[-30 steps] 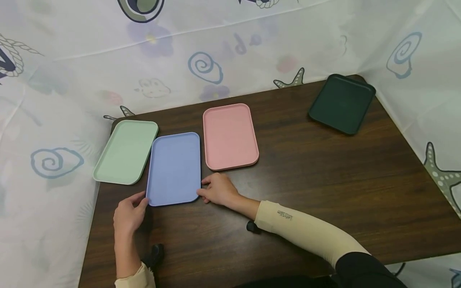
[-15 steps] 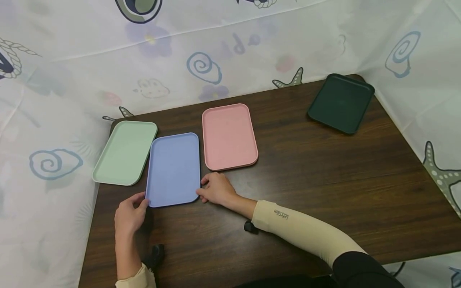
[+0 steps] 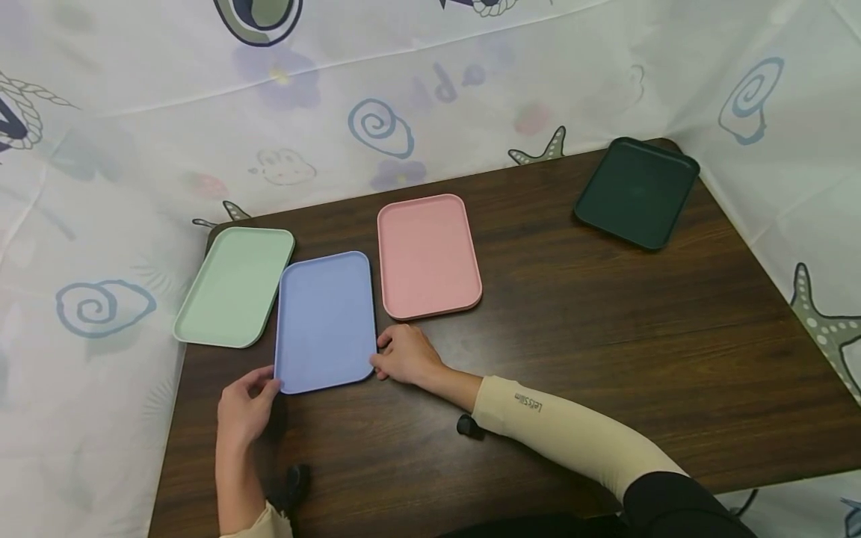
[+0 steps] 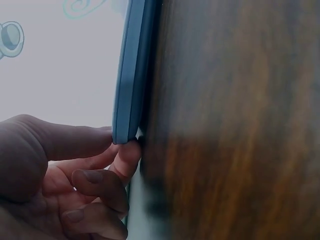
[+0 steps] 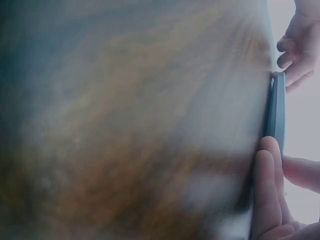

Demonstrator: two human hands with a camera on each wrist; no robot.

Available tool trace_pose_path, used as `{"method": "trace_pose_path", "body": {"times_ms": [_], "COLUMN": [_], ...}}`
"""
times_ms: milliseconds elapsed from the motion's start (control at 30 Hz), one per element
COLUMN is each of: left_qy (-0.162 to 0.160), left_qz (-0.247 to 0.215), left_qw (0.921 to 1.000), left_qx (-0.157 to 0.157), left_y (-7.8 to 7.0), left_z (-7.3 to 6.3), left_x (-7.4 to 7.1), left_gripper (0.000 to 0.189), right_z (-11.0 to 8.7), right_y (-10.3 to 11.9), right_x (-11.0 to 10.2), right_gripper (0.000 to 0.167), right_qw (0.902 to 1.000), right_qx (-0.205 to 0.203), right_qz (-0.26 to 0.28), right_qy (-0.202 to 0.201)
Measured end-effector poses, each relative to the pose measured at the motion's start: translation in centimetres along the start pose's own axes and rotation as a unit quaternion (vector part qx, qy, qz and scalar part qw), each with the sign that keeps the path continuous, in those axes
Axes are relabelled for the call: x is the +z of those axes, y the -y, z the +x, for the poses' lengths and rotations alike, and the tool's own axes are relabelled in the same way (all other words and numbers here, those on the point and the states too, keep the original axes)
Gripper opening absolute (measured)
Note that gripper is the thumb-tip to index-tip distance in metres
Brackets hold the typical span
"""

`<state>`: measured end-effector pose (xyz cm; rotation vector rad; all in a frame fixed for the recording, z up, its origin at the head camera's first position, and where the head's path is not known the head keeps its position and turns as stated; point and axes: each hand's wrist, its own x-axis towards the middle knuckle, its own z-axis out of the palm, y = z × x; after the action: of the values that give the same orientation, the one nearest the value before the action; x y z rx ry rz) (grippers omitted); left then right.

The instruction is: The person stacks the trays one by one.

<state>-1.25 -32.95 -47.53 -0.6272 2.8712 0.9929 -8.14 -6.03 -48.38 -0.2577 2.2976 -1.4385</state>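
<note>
A blue rectangular tray point(image 3: 326, 325) lies on the dark wooden table between the two hands. My left hand point(image 3: 245, 407) pinches its near left corner; in the left wrist view the thumb point(image 4: 75, 142) is on the rim and a finger is tucked at the underside. At the near right corner my right hand point(image 3: 406, 354) pinches the other side, with the thumb point(image 5: 301, 172) and fingers on opposite faces of the edge. A light green tray point(image 3: 235, 288) sits close along the blue tray's left side. To its right is a pink tray point(image 3: 430, 258), set farther back.
A dark green tray point(image 3: 637, 193) lies turned at the table's far right corner. The brown table point(image 3: 605, 344) ends against a printed white cloth point(image 3: 464, 97) at the back and sides. Black wrist devices point(image 3: 468, 426) show beneath the forearms.
The blue tray has shifted slightly toward the person, its near left corner most. My left hand has come nearer with it and a little to the right. The other trays stay put.
</note>
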Motion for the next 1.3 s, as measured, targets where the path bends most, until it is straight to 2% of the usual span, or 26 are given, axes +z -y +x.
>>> {"method": "trace_pose_path", "body": {"times_ms": [167, 367, 667, 967, 1067, 1300], "left_qy": [-0.006, -0.008, -0.018, -0.026, -0.031, -0.018], "left_qz": [-0.03, -0.041, -0.078, -0.118, -0.133, -0.164], "left_qw": [0.9995, 0.9991, 0.9968, 0.9926, 0.9906, 0.9863], "left_qx": [-0.004, -0.002, -0.004, -0.007, -0.002, -0.002], "left_y": [0.3, 0.5, 0.4, -0.9, -1.5, -2.7], "left_z": [-0.1, -0.4, -1.0, -1.0, -0.9, -0.4], "left_x": [0.3, 0.3, 0.1, -0.4, -0.3, 0.4], "left_gripper": [0.027, 0.027, 0.027, 0.031, 0.031, 0.033], "right_z": [-0.1, -0.4, -0.7, -0.8, -0.8, -1.0], "right_y": [0.0, 0.1, 0.5, 1.2, 1.4, 1.5], "right_x": [-0.1, -0.2, -0.7, -1.9, -2.6, -4.4], "right_gripper": [0.02, 0.022, 0.022, 0.026, 0.026, 0.028], "right_qw": [0.9999, 0.9995, 0.9995, 0.9998, 0.9999, 0.9996], "right_qx": [-0.005, -0.013, -0.019, -0.017, -0.015, -0.024], "right_qz": [-0.012, -0.028, -0.023, -0.009, -0.001, 0.001], "right_qy": [0.001, 0.001, 0.004, 0.0, -0.002, -0.013]}}
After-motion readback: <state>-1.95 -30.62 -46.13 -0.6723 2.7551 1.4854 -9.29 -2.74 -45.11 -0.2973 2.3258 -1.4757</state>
